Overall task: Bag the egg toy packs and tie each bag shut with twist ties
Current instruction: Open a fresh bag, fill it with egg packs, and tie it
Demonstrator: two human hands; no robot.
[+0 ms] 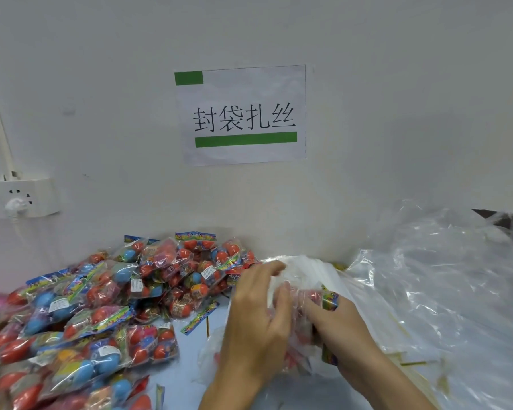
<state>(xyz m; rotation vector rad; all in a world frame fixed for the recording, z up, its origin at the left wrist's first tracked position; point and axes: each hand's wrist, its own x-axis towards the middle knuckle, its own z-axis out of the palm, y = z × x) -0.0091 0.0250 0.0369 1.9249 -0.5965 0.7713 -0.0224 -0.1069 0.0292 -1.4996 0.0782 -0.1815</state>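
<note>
A big heap of egg toy packs [95, 309], red and blue eggs in clear wrappers, covers the left of the table. In the middle, my left hand [255, 318] and my right hand [338, 324] both grip a clear plastic bag [299, 279] with egg packs inside it. The left fingers curl over the bag's bunched top; the right hand holds its side from the right. A green-gold twist tie [416, 363] lies on the table near my right forearm.
A pile of loose clear bags [444, 276] fills the right side. A paper sign [243, 113] hangs on the wall straight ahead, and a wall socket [18, 199] with a plug sits at the left. A bare strip of blue table [184, 377] shows in front.
</note>
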